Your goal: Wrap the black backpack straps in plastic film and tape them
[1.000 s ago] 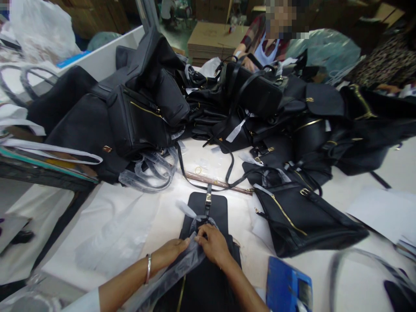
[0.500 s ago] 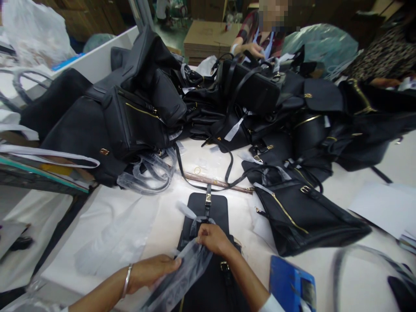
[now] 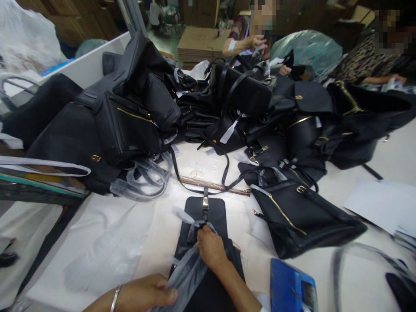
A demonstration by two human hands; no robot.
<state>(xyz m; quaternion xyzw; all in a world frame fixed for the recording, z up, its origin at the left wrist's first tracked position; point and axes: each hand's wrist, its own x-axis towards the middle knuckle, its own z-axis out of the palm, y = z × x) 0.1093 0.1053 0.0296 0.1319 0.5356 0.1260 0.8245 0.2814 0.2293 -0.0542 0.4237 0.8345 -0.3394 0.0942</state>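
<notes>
A black bag (image 3: 211, 208) with a gold clasp on its top flap lies on the white table right in front of me. A strip of thin translucent plastic wrap (image 3: 188, 273) runs slantwise over it, with a loose end near the clasp. My right hand (image 3: 210, 247) pinches the wrap at its upper part, over the middle of the bag. At the lower left, my left hand (image 3: 147, 292), with a silver bangle on the wrist, grips the wrap between thumb and fingers. Whether a strap or handle lies inside the wrap is hard to tell.
Piled black bags (image 3: 247, 91) span the back of the table. Another black bag (image 3: 305, 212) lies at right, near a blue device (image 3: 292, 288). Plastic-wrapped handles (image 3: 146, 177) and a clear plastic sheet (image 3: 104, 242) lie left. A person's hand (image 3: 258, 42) is across the table.
My left hand has moved down and slightly left along the plastic wrap. My right hand still pinches the wrap near the clasp. The person across the table has raised a hand.
</notes>
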